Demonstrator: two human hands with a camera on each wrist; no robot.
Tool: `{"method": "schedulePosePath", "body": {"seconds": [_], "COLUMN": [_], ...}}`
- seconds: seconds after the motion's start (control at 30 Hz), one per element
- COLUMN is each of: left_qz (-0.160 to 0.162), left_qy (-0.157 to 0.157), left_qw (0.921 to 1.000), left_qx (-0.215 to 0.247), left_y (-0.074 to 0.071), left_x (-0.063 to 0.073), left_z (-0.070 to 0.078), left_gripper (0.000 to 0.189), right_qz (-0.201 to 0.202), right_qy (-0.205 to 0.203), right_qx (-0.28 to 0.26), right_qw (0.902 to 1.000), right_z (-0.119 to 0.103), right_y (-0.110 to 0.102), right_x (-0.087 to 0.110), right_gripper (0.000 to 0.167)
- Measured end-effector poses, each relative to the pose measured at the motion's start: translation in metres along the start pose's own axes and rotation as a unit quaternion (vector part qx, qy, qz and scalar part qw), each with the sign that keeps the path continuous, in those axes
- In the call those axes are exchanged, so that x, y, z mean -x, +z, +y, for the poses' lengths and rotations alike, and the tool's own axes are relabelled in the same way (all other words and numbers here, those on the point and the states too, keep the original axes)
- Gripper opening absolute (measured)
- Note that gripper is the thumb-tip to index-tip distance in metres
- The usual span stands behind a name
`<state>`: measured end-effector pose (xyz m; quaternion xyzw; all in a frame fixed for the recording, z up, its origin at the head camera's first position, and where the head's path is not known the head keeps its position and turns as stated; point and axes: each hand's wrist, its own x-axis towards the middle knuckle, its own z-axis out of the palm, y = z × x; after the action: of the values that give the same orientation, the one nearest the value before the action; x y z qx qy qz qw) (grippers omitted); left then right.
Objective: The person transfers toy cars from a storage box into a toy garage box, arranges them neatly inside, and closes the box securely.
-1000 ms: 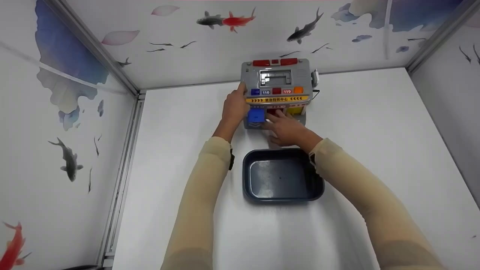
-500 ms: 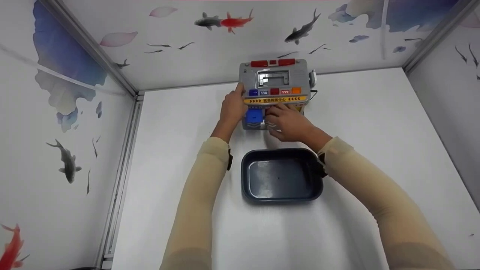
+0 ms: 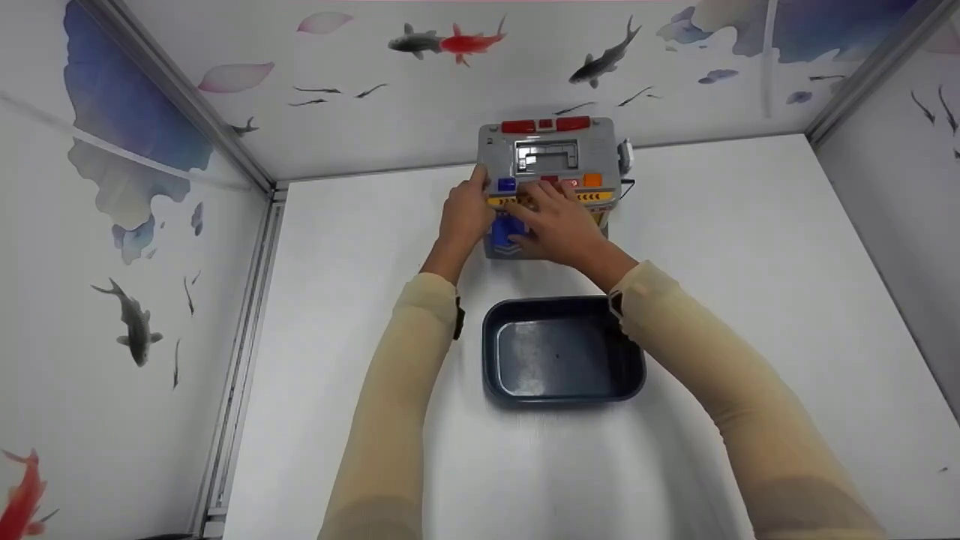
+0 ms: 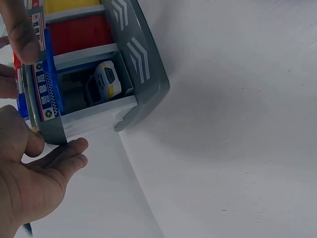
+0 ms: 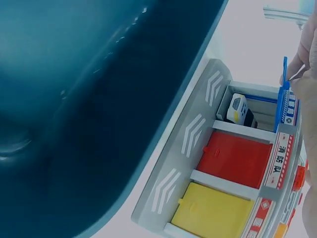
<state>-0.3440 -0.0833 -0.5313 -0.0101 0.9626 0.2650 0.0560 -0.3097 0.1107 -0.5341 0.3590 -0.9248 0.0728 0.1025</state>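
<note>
A grey toy garage stands at the back of the table. My left hand grips its left side; in the left wrist view, thumb and fingers lie about the front corner. My right hand reaches over its front edge, fingers spread by the top buttons, thumb in front of the blue door. That door is raised, and a small white toy car sits in the bay behind it. The red door and yellow door are down.
A dark blue plastic basin stands on the white table just in front of the garage, below the right forearm. Behind the garage rises a white wall panel with fish prints.
My right hand has moved from the middle bay up and leftward onto the front top edge, its fingers spreading out. The left hand stays on the garage's side.
</note>
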Motion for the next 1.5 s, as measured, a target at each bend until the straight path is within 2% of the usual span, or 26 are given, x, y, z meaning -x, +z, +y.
{"method": "schedulePosePath", "body": {"seconds": [0.2,0.33,0.57,0.8,1.2,1.5], "left_qz": [-0.003,0.003,0.013,0.003,0.012,0.008], "left_qy": [-0.002,0.002,0.020,0.009,0.023,0.022], "left_qw": [1.0000,1.0000,0.9997,0.9999,0.9993,0.9994], "left_qx": [0.003,0.001,0.005,0.011,0.026,0.026], "left_y": [0.001,0.002,0.000,0.001,0.003,0.003], "left_x": [0.001,0.001,0.001,0.000,0.000,-0.002], "left_z": [0.002,0.001,-0.004,-0.005,-0.005,-0.005], "left_gripper": [0.035,0.039,0.038,0.039,0.033,0.032], "right_qz": [-0.049,-0.071,-0.083,-0.096,-0.073,-0.066], "right_qy": [0.054,0.076,0.077,0.092,0.101,0.120], "right_qx": [0.017,0.016,0.052,0.080,0.118,0.141], "right_qw": [0.9972,0.9945,0.9922,0.9879,0.9851,0.9806], "right_z": [-0.007,-0.011,-0.014,-0.019,-0.021,-0.026], "right_y": [0.008,0.010,0.014,0.021,0.036,0.042], "right_x": [-0.009,-0.014,-0.026,-0.033,-0.035,-0.038], "right_gripper": [0.075,0.084,0.095,0.103,0.100,0.087]}}
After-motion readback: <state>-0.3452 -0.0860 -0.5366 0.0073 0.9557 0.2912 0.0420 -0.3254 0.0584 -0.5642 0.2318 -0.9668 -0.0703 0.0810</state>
